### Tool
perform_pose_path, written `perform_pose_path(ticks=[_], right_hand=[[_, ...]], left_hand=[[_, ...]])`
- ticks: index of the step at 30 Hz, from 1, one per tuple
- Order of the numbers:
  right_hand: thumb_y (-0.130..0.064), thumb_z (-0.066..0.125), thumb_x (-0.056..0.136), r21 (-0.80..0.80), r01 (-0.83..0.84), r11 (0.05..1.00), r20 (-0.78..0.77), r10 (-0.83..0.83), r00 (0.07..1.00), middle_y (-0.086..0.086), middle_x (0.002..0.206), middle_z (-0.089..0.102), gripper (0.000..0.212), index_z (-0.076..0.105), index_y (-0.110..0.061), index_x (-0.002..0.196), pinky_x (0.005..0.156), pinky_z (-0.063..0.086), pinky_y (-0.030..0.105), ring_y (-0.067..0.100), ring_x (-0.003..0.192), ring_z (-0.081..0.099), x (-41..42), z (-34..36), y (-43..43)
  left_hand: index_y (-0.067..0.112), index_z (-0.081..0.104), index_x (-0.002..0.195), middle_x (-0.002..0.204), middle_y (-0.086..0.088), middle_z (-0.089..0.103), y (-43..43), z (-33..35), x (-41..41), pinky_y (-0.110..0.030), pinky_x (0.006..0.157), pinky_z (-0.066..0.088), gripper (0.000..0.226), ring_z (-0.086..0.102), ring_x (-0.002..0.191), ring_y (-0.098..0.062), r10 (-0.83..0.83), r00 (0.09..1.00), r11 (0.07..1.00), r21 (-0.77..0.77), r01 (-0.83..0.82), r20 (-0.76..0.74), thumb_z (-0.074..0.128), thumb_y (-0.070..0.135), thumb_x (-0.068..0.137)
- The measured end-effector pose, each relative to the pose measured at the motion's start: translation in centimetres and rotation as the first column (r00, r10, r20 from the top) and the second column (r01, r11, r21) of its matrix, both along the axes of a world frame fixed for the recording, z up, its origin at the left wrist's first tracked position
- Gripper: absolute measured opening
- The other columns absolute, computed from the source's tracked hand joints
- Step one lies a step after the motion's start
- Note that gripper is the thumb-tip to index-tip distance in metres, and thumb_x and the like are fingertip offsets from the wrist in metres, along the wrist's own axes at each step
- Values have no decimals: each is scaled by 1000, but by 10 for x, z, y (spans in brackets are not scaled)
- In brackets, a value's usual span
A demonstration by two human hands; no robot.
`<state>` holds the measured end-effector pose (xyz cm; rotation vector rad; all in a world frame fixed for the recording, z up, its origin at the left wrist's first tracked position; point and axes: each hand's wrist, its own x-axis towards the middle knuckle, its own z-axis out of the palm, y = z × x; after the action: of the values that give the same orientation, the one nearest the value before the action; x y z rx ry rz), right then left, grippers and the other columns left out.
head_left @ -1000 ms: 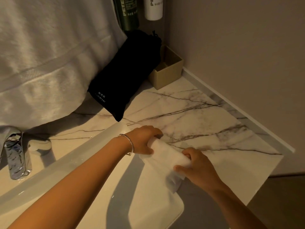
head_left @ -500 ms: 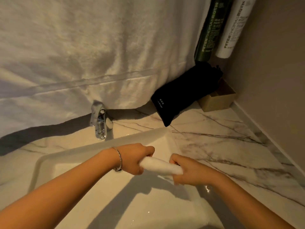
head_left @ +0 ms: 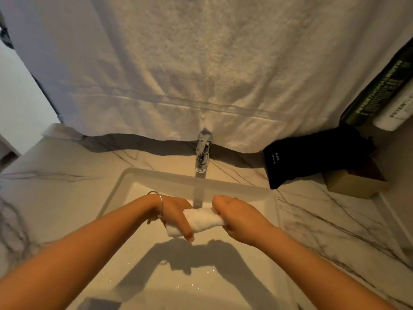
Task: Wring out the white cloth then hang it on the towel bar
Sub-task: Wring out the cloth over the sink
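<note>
The white cloth is rolled into a thick twisted bundle and held over the middle of the white sink basin. My left hand, with a thin bracelet on the wrist, grips its left end; a bit of cloth sticks out below the fingers. My right hand is closed around its right end. Both hands sit just in front of the chrome faucet. The towel bar itself is not visible.
A large white towel hangs across the back, down to the marble counter. A black pouch, a tan box, a green tube and a white tube crowd the right corner.
The view swung left from the counter's right side to the sink centre. The cloth went from a loose fold to a tight twisted roll, now held over the basin before the faucet.
</note>
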<state>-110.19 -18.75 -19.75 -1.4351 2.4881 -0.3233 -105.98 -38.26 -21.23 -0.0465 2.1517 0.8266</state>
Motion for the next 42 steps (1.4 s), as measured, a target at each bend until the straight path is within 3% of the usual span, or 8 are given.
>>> perform_pose_path(ticks=[6, 13, 18, 22, 24, 28, 33, 42], right_hand=[[-25, 75, 67, -111, 246, 963, 550, -146, 822, -1, 99, 47, 49, 35, -25, 96, 55, 43, 19, 18, 87, 51, -4, -6, 10], [-64, 58, 67, 173, 614, 770, 973, -35, -230, 16, 96, 69, 63, 72, -11, 96, 77, 56, 39, 30, 85, 67, -28, -12, 12], [-45, 37, 94, 240, 485, 841, 949, -100, -298, 2, 83, 76, 51, 59, -4, 115, 55, 56, 26, 12, 69, 70, -19, -15, -3], [-77, 44, 70, 210, 287, 934, 902, -72, -427, 28, 140, 41, 102, 32, -3, 139, 103, 33, 53, 41, 132, 37, -7, -1, -2], [-76, 62, 54, 100, 195, 976, 920, -16, -391, 39, 147, 15, 128, 14, 3, 142, 111, 13, 51, 43, 140, 7, -7, 6, 2], [-58, 68, 55, -103, -122, 987, 892, 37, -451, 10, 98, 72, 87, 45, -16, 128, 95, 24, 63, 27, 102, 65, -9, 10, 12], [-31, 81, 60, -18, -101, 995, 925, -22, -379, -3, 75, 60, 63, 50, -19, 114, 68, 60, 31, 8, 68, 60, -13, 17, 14], [-10, 68, 70, 204, 176, 963, 638, -268, 722, 3, 81, 54, 37, 52, -14, 104, 56, 48, 28, 20, 71, 55, -7, 29, -13]], left_hand=[[17, 58, 86, 83, -4, 57, 8, 16, 7, -33, 66, 47, 29, 55, 78, -24, -125, 835, 963, -267, -28, -536, 72, 27, 63], [18, 56, 95, 85, -6, 67, 12, 52, 3, -29, 63, 50, 32, 62, 75, -22, -364, 441, 931, -341, 132, -821, 72, 30, 69], [18, 45, 97, 78, -8, 67, 25, 65, -1, -26, 52, 53, 57, 63, 69, -21, -415, -23, 896, -414, 160, -909, 81, 32, 55], [14, 46, 97, 79, -9, 69, 30, 65, -6, -27, 53, 52, 42, 62, 67, -22, -452, -203, 864, -483, 140, -868, 71, 31, 68], [13, 48, 97, 79, -9, 68, 30, 65, -8, -30, 53, 52, 25, 61, 66, -23, -495, -248, 834, -536, 135, -833, 58, 28, 80], [14, 48, 103, 81, -6, 68, 26, 59, -7, -28, 56, 52, 28, 61, 70, -19, -565, -269, 780, -611, 133, -780, 58, 26, 80], [17, 48, 104, 84, -5, 69, 13, 46, -6, -25, 53, 53, 40, 63, 74, -19, -631, -237, 725, -671, 159, -738, 69, 28, 71], [19, 41, 125, 113, -13, 61, 3, 31, -10, -42, 82, 53, 47, 60, 99, -32, -628, 562, 730, -657, 185, -539, 59, 25, 82]])
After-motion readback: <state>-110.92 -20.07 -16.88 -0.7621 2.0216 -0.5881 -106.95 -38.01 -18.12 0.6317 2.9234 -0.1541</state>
